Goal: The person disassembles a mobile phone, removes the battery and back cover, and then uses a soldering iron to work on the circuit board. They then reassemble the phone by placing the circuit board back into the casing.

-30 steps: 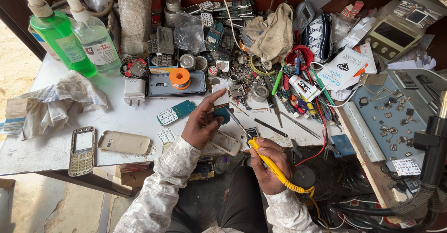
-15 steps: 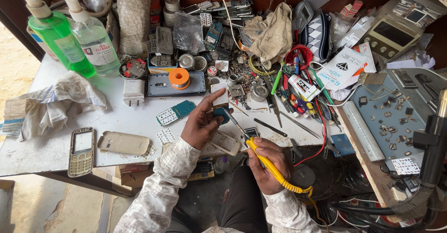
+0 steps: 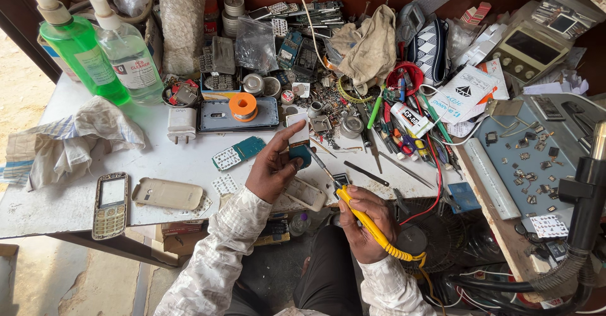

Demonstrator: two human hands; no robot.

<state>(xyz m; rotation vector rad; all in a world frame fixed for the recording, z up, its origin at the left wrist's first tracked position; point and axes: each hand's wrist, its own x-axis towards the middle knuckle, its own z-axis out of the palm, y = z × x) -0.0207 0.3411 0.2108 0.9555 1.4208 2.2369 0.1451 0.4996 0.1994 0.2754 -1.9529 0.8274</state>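
Left hand (image 3: 273, 167) pinches a small teal circuit board (image 3: 300, 154) between thumb and fingers, holding it tilted just above the cluttered white surface (image 3: 189, 164), seemingly to steady it for the tool. Right hand (image 3: 368, 218) is closed around a yellow-handled soldering iron (image 3: 358, 214), its tip aimed toward the board. The board looks bare and narrow, with a pale strip on top. A beige phone back cover (image 3: 167, 194) lies nearby.
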